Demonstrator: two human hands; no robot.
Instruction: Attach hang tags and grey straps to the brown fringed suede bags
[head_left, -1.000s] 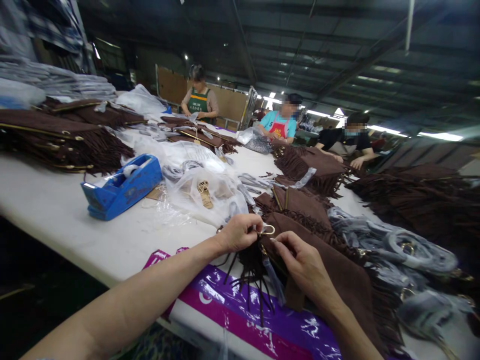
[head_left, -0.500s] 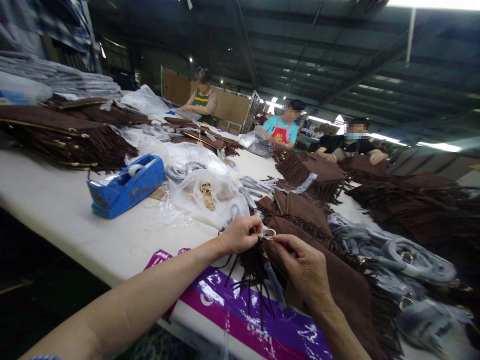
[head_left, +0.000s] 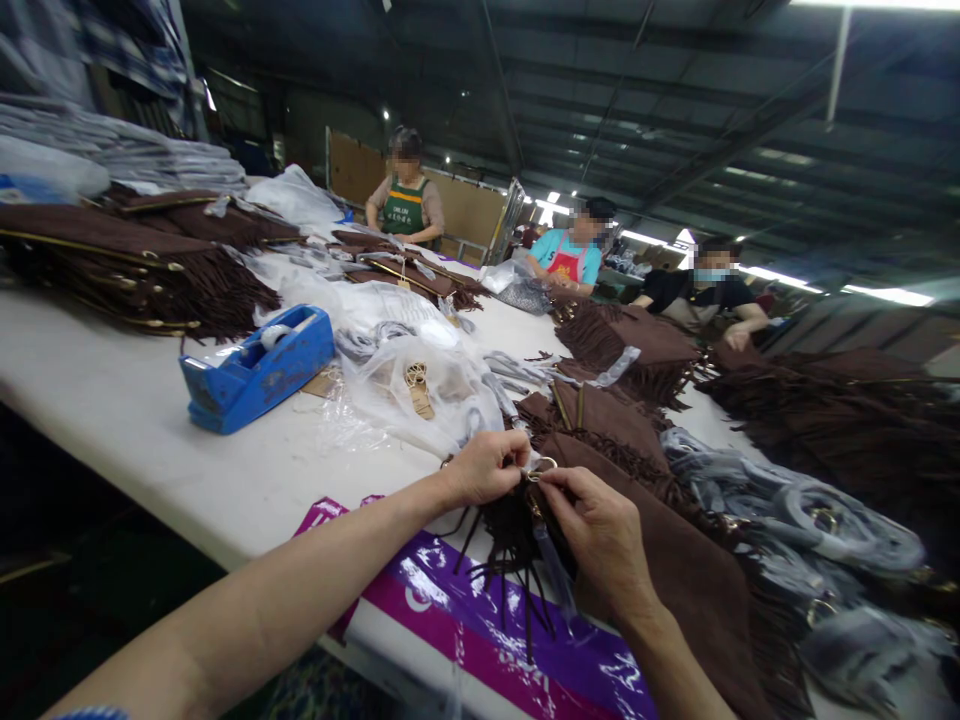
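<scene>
A brown fringed bag point(head_left: 682, 575) lies on the table in front of me, its dark fringe point(head_left: 514, 530) hanging over a purple plastic sheet point(head_left: 450, 590). At the bag's near corner a gold metal ring point(head_left: 550, 463) shows between my two hands. My right hand point(head_left: 604, 525) pinches the ring's lower side between thumb and finger. My left hand point(head_left: 491, 467) is closed just left of the ring, with a bit of pale wrapping beside its fingers; what it grips is hidden. A clear plastic strip point(head_left: 553, 565) hangs below the hands.
A blue tape dispenser point(head_left: 259, 368) stands on the white table point(head_left: 127, 370) at left, beside clear plastic bags point(head_left: 420, 390) with tags. Stacked fringed bags point(head_left: 112, 260) lie far left and right. Plastic-wrapped straps point(head_left: 810, 510) lie at right. Three co-workers point(head_left: 409, 205) are across the table.
My hands stay at the ring with only slight finger movement. The co-worker in the green apron has straightened up. One hand of the co-worker at right has shifted inward.
</scene>
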